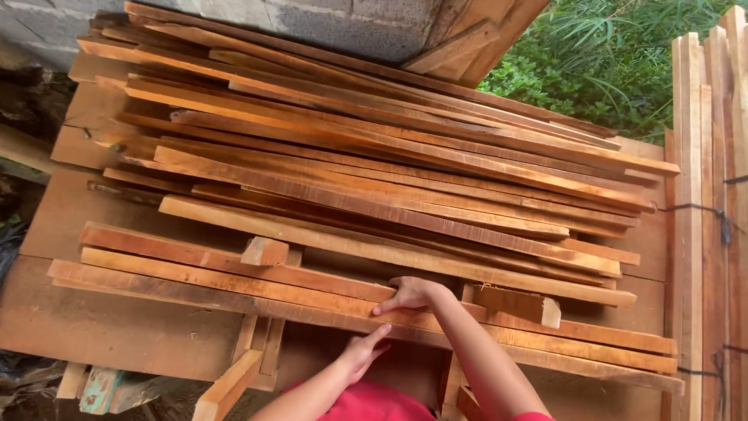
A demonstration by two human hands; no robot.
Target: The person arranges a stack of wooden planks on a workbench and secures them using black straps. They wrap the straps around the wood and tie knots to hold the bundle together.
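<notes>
Head view, looking down on a big heap of sawn planks (374, 164) lying crosswise on a wooden counter (117, 327). Your right hand (409, 294) lies palm down on the long plank (257, 292) nearest you at the front edge, fingers flat and close together, pressing on it rather than curled around it. Your left hand (362, 351) sits just below that edge, fingers loosely together and tips touching the underside or front face of the same board; which one, you cannot tell from here. That front plank is flat in the stack, both ends resting, not lifted. A short offcut block (265, 251) sits on the boards to the left, another block (518, 304) just right of your right hand. Tied bundles of upright boards (705, 195) stand at the right; green brush (608, 54) behind. Progress, by my reading: early, as the heap looks untouched and the front plank is only being felt or steadied, not yet drawn out.
</notes>
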